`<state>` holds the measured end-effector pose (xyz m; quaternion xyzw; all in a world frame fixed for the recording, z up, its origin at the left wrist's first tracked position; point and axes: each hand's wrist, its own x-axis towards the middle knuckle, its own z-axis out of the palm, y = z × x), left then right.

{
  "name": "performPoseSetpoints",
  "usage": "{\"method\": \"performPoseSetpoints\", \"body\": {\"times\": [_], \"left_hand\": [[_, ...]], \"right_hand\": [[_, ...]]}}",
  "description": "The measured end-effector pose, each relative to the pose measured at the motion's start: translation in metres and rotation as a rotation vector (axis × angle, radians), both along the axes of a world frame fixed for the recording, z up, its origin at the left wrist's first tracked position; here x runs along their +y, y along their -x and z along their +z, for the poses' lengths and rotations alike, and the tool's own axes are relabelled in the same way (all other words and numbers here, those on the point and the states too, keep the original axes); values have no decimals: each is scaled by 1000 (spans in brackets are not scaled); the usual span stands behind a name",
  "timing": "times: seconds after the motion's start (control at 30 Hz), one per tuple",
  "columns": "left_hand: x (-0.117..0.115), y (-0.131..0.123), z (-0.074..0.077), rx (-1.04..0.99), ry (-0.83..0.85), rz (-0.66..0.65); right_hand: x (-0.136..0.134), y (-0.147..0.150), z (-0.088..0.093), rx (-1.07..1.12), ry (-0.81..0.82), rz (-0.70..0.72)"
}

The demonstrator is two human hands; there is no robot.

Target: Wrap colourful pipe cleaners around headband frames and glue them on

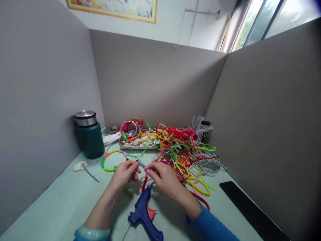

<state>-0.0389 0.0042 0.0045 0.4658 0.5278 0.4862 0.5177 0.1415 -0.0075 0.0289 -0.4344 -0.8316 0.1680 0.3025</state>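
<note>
Just beyond the glue gun (pixel 142 208), our right hand (pixel 164 174) pinches a pink strand (pixel 145 170); our left hand (pixel 125 172) curls beside it, its grip unclear to us.

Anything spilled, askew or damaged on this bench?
Mainly the tangled heap of fuzzy stems beyond the right hand: it covers the right end of the tray and sprawls across the table, strands pointing every way. No obvious damage visible.

Daylight glares through the upper-right window (pixel 258 25), leaving the right partition (pixel 271 117) dim. A soft diagonal shadow crosses the back partition (pixel 155 80); wide-angle distortion stretches the edges.
</note>
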Motion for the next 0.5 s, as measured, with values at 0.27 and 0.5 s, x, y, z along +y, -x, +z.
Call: {"method": "performPoseSetpoints", "body": {"times": [0.27, 0.5], "left_hand": [[4, 1, -10, 84, -126, 172], [5, 10, -9, -19, -59, 206]], "right_hand": [[-89, 4, -24, -613, 354, -39], [-95, -29, -60, 21, 213, 63]]}}
